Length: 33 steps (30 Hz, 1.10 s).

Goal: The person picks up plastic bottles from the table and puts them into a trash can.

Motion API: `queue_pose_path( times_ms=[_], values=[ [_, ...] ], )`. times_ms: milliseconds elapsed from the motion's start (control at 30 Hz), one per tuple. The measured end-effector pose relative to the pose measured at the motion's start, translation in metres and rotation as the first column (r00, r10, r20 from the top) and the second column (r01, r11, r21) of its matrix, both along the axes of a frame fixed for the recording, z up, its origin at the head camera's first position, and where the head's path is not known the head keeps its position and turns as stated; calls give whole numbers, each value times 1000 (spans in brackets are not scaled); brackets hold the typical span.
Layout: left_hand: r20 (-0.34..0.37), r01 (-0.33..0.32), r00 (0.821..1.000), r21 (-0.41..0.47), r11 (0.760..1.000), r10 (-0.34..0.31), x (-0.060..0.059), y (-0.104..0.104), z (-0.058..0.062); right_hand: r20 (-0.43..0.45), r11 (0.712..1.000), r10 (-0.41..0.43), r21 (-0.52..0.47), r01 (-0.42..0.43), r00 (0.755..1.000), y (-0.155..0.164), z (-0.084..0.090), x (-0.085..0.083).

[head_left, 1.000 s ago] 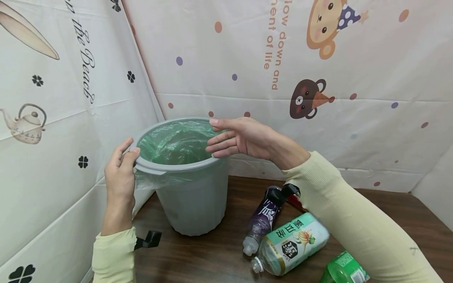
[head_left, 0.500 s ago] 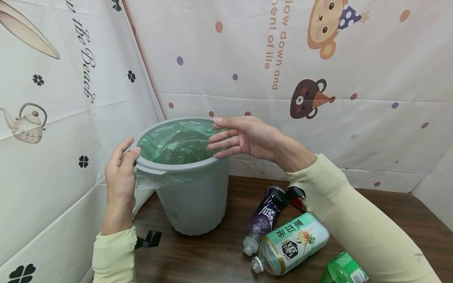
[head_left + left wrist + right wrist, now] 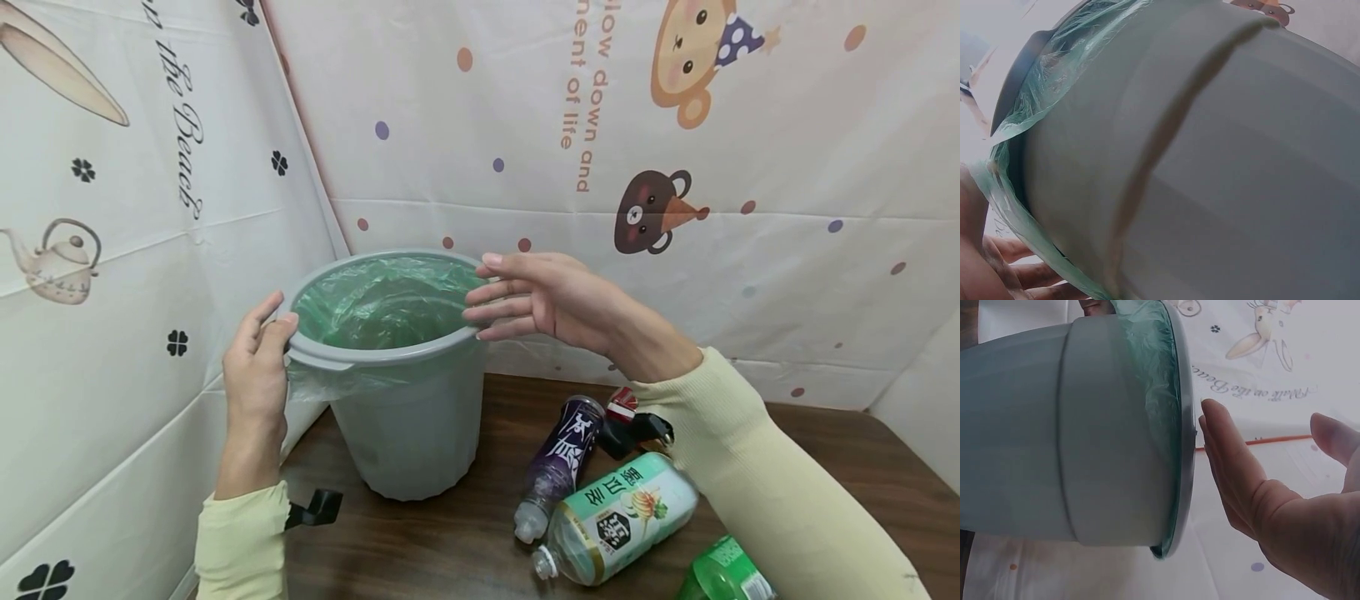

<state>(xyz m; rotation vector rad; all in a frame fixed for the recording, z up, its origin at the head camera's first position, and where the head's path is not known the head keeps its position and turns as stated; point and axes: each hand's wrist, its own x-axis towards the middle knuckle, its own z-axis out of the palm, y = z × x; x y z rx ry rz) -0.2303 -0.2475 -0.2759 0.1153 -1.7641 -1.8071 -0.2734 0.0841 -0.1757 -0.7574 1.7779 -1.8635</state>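
— While the backdrop reads "the Beach" and "slow down and", can you read the bottles?

— Only partly: the pale green bottle carries Chinese characters; the purple bottle too. Both lie on the table.

— And the bin?

— The grey bin stands at the table's back left corner, lined with a green bag.

— Hands?

— The left hand grips the rim and bag edge; the right hand hovers flat-fingered at the opposite rim, holding nothing.

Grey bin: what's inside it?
The grey bin holds a green plastic liner, its edge folded out over the rim. Nothing else shows inside; the bottom is hidden by the near wall.
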Motion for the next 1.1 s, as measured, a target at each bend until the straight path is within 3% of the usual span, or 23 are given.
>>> queue_pose_path(
  times_ms=[1100],
  values=[
    [-21,12,1000,18,1000,-11,-1,-1,-2,-87,988,-154,14,156,984,71,-24,25]
  ],
)
